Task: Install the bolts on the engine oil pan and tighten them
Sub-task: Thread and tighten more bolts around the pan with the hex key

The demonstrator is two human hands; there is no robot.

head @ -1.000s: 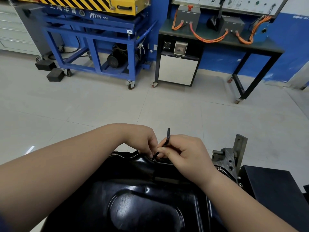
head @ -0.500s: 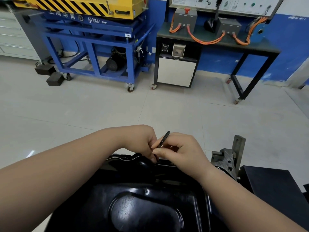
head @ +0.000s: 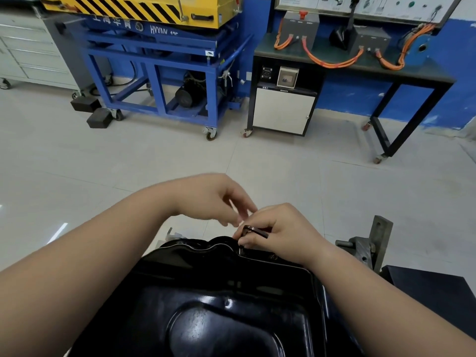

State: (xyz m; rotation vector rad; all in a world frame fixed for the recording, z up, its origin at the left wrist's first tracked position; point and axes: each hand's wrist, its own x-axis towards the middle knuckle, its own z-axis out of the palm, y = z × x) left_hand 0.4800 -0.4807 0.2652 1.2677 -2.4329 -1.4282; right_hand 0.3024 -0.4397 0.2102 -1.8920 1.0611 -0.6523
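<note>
The glossy black engine oil pan (head: 221, 300) fills the lower middle of the head view, its far flange running under both hands. My right hand (head: 278, 233) pinches a small black L-shaped hex key (head: 253, 231) whose short leg stands down into a bolt (head: 240, 251) on the far flange. Another bolt head (head: 274, 257) shows in the flange just to the right. My left hand (head: 219, 199) hovers blurred just above and left of the key, fingers loosely spread, holding nothing.
A grey metal engine-stand bracket (head: 371, 248) rises at the pan's right. A black block (head: 432, 295) lies at the lower right. Across the tiled floor stand a blue wheeled frame (head: 164, 81) and a black bench (head: 360, 65) with orange cables.
My left hand has let go at the bolt and lifted up and away. The hex key has swung from standing upright to lying nearly level in my right hand.
</note>
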